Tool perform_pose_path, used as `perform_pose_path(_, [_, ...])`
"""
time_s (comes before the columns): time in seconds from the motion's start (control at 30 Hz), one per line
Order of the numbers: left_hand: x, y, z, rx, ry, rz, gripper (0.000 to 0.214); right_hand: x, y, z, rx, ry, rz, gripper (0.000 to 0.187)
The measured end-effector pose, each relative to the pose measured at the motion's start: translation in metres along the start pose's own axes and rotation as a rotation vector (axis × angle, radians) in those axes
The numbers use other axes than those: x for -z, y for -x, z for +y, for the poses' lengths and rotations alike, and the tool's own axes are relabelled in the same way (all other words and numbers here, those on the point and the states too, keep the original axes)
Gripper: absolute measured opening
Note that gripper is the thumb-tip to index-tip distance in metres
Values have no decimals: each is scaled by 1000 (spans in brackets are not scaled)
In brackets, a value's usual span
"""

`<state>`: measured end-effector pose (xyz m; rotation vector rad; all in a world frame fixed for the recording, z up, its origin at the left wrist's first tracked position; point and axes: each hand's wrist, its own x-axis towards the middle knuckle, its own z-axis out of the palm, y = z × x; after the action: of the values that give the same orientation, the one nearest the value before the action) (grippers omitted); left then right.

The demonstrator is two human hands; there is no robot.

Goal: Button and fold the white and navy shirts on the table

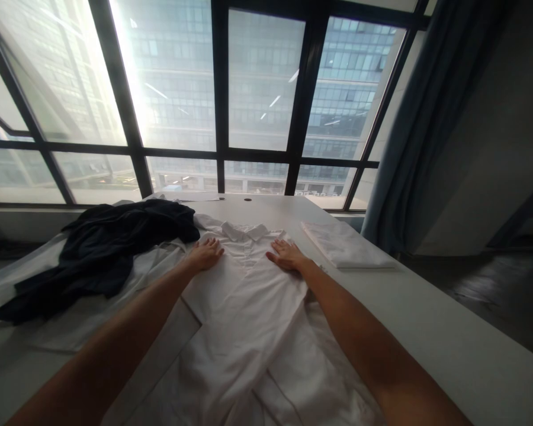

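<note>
Where left grip [207, 254], right grip [287, 255] rest, shirt [242, 302] beneath

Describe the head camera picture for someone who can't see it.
A person's left hand and right hand rest on the upper part of a white collared shirt spread on a white table. Dark fabric lies to its left, a folded white cloth to its right, large windows beyond.

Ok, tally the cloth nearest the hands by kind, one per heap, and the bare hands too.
White collared shirt, spread out: 1
Folded white cloth bundle: 1
Crumpled dark cloth heap: 1
Crumpled white cloth heap, partly under the dark one: 1
Bare left hand and bare right hand: 2
Total: 6 (layers inside heaps and bundle can't be told)
</note>
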<state>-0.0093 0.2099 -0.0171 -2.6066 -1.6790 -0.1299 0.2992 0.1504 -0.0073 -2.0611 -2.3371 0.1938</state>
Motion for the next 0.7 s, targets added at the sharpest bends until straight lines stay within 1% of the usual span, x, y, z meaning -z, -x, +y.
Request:
perform_pose_path(0.07, [-1,4,3,19,44,-53,64,-3,1,-4,24,-3,6,83])
perform_pose_path(0.17, [6,10,12,54,35,-68,66,-6,1,-6,45,-13,9,83])
perform_pose_path(0.23, [16,18,26,50,-6,-46,62,-7,2,-8,37,5,23,81])
perform_pose_path(0.3, [29,36,48,-38,-1,-15,58,-5,4,-13,13,51,58,80])
perform_pose_path(0.37, [40,68,73,-214,95,-8,58,-3,8,-18,-9,115,119,78])
perform_pose_path(0.43, [47,111,93,-442,186,-58,64,1,17,-23,-18,168,192,74])
perform_pose_path(0.47, [49,134,100,-542,213,-104,69,2,23,-25,-25,178,209,73])
perform_pose_path(0.53, [50,178,104,-678,237,-170,78,4,38,-23,-72,154,187,72])
perform_pose_path(0.6, [49,212,101,-735,259,-184,79,4,56,-16,-126,102,109,74])
perform_pose_path(0.63, [49,224,98,-741,269,-185,77,3,66,-10,-144,76,62,76])
perform_pose_path(0.7, [50,238,93,-724,282,-190,72,0,82,0,-154,39,-2,78])
